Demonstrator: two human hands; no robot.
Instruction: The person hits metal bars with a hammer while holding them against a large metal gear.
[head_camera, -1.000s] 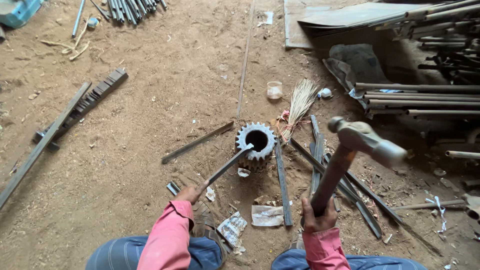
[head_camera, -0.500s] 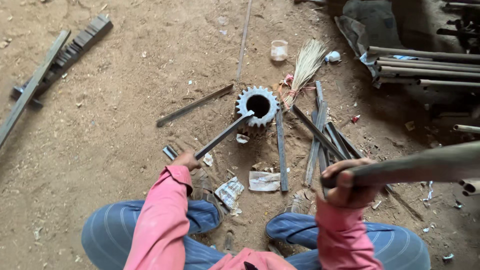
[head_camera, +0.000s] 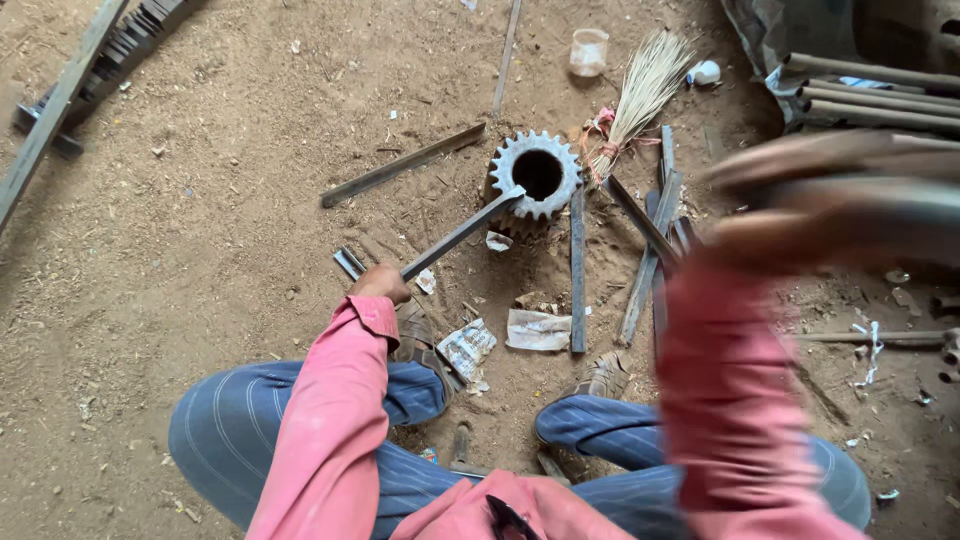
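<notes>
- Your left hand (head_camera: 380, 283) grips a metal bar (head_camera: 462, 232); its far tip rests on the gear (head_camera: 537, 175).
- Your right hand (head_camera: 790, 235), blurred, clutches a hammer handle (head_camera: 850, 180).
- A plastic cup (head_camera: 588, 52) stands far beyond; I cannot tell its contents.

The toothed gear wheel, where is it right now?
Head view, upper centre: the gear wheel sits on the sandy floor, left of the broom, the held flat bar touching it.

Bare dirt (head_camera: 200, 260) left of gear (head_camera: 537, 175); metal strips (head_camera: 650, 240) crowding right.
</notes>
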